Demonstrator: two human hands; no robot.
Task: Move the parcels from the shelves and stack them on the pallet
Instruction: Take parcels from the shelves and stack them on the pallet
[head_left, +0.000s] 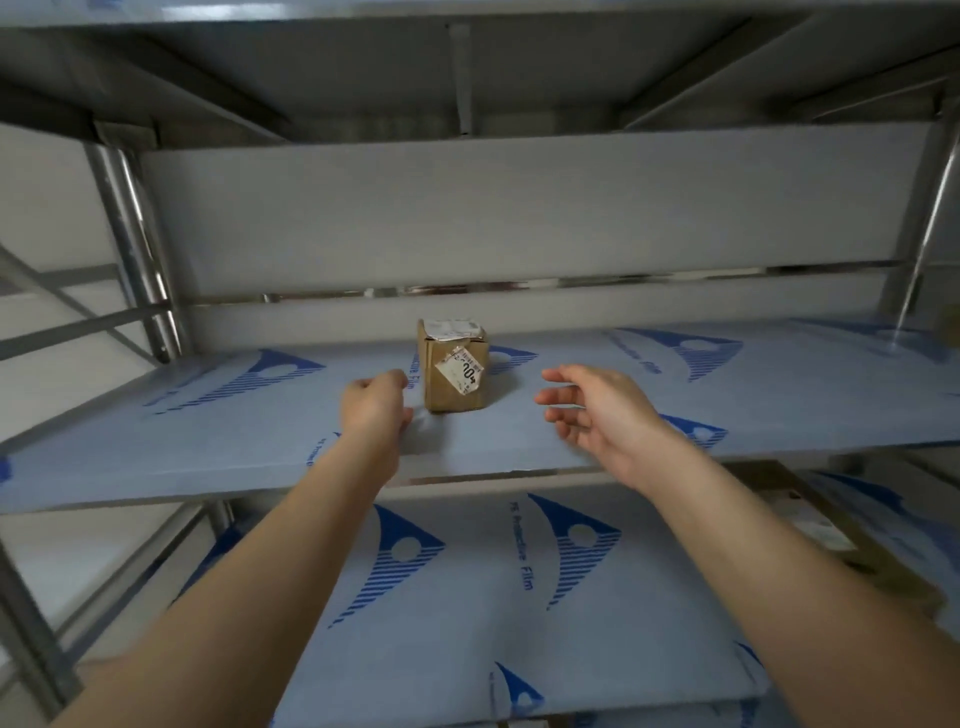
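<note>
parcel (455, 366) between hands, left hand (375, 402), right hand (597, 410)

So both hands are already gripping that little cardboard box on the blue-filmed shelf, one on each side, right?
Not quite: the head view shows neither hand gripping yet. The left hand and right hand are on either side of the small cardboard box, apart from it. The box does stand on the blue-filmed shelf.

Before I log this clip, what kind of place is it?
Probably a parcel storeroom or small warehouse. Metal rack shelves still carry blue-printed protective film, a small labelled cardboard parcel stands on one, and another box lies on the shelf below at the right.
</note>
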